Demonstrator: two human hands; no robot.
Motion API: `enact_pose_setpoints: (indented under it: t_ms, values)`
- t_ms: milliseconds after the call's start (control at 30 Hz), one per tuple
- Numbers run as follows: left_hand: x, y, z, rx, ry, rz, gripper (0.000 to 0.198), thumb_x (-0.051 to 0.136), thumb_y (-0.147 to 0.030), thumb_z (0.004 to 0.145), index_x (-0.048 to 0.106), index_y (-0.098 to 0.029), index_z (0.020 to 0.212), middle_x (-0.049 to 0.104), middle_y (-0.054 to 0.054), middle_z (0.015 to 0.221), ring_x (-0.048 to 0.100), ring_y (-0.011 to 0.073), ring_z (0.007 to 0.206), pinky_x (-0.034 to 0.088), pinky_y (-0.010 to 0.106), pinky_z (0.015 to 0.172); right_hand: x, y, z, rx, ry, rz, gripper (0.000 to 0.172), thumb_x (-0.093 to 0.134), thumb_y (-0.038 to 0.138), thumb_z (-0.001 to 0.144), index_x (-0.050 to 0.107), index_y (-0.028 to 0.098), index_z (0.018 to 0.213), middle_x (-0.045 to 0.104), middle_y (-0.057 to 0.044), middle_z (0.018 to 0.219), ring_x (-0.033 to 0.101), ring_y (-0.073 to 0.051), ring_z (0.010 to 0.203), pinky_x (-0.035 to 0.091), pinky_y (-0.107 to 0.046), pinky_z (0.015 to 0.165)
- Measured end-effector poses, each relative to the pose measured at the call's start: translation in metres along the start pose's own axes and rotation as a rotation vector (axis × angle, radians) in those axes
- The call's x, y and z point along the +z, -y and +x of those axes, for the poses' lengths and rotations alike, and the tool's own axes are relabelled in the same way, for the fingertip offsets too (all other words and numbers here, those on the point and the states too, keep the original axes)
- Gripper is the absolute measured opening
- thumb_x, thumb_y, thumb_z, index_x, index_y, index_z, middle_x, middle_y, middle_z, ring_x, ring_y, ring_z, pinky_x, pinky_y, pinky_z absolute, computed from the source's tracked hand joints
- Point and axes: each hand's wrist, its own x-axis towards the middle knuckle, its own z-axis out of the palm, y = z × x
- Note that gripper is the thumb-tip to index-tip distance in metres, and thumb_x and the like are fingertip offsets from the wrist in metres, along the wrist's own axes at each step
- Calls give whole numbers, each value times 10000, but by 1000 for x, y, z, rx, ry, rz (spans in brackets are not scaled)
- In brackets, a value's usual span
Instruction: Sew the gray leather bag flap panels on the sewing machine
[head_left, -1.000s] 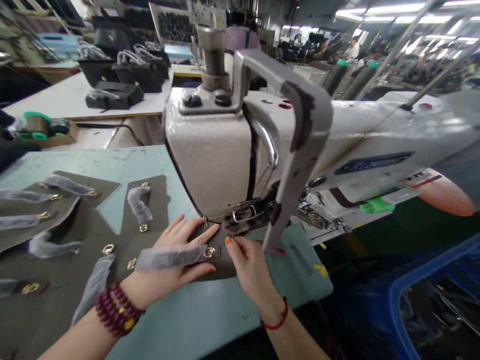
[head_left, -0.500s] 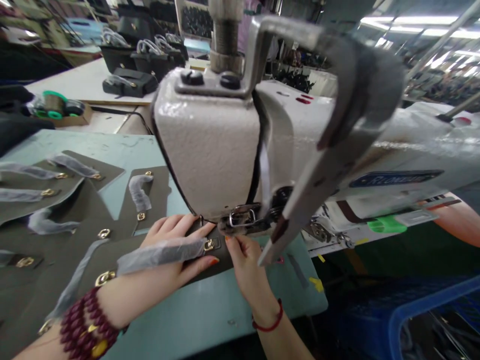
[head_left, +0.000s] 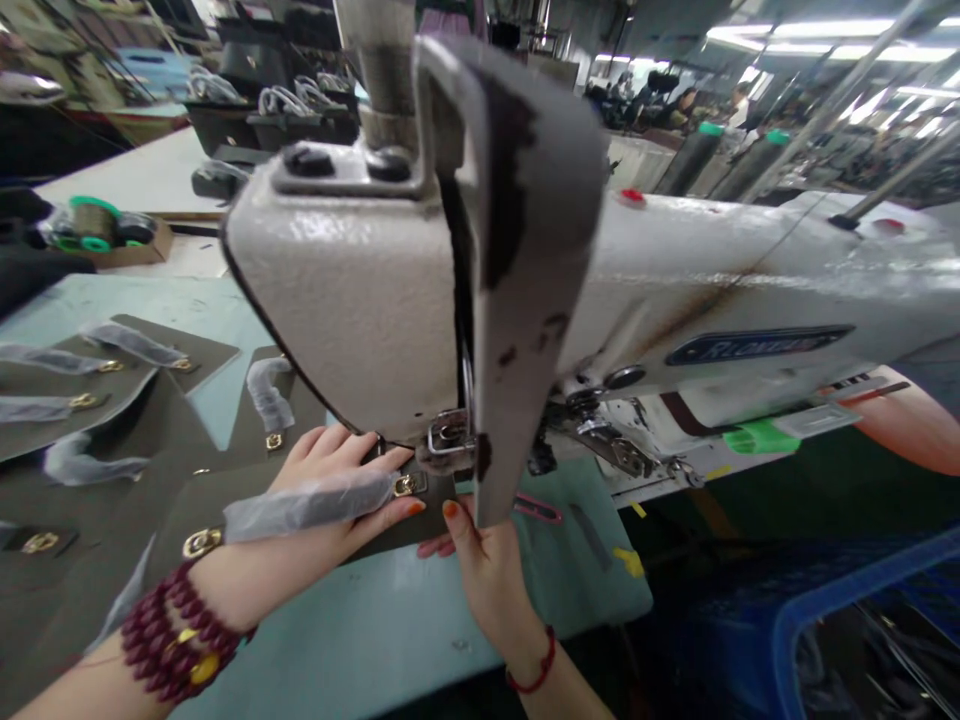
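Note:
My left hand (head_left: 321, 458) lies flat with fingers spread on a dark olive leather-like panel (head_left: 433, 518), beside the needle area of a white sewing machine (head_left: 352, 300). Across the back of that hand runs a plastic-wrapped handle (head_left: 307, 508) with gold buckles, fixed to the panel. My right hand (head_left: 491, 565) pinches the panel's near right edge, thumb on top and fingers underneath. The machine's grey bracket (head_left: 517, 280) hangs in front and partly hides the right fingertips and the needle area.
More panels with wrapped handles (head_left: 94, 460) spread over the table at left. Pink thread snips (head_left: 538, 508) lie right of the needle area. A blue crate (head_left: 787, 640) stands at lower right. Black bags (head_left: 300, 130) and thread spools (head_left: 97, 222) sit behind.
The view has shifted, so the machine's head and bracket appear farther left. My right hand has moved from beside the presser foot down to the panel's near edge. The left hand stays on the panel.

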Motion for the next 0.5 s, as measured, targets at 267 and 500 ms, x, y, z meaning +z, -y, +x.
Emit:
enact_pose_setpoints:
  t_ms: [267, 500]
  values:
    - [-1, 4, 0, 11, 73, 84, 467, 442, -631, 897, 726, -261, 885, 647, 68, 803, 536, 246, 681, 429, 420, 745, 7, 13, -1, 84, 20, 187, 521, 451, 603, 948, 636, 159, 747, 695, -58, 593, 662, -155, 487, 504, -215, 524]
    - [-14, 4, 19, -27, 209, -16, 522, 378, -581, 940, 703, -231, 731, 562, -14, 661, 544, 182, 672, 458, 326, 747, 13, 16, 6, 167, -15, 326, 537, 512, 650, 891, 604, 134, 776, 670, -54, 528, 610, -126, 399, 456, -175, 437]
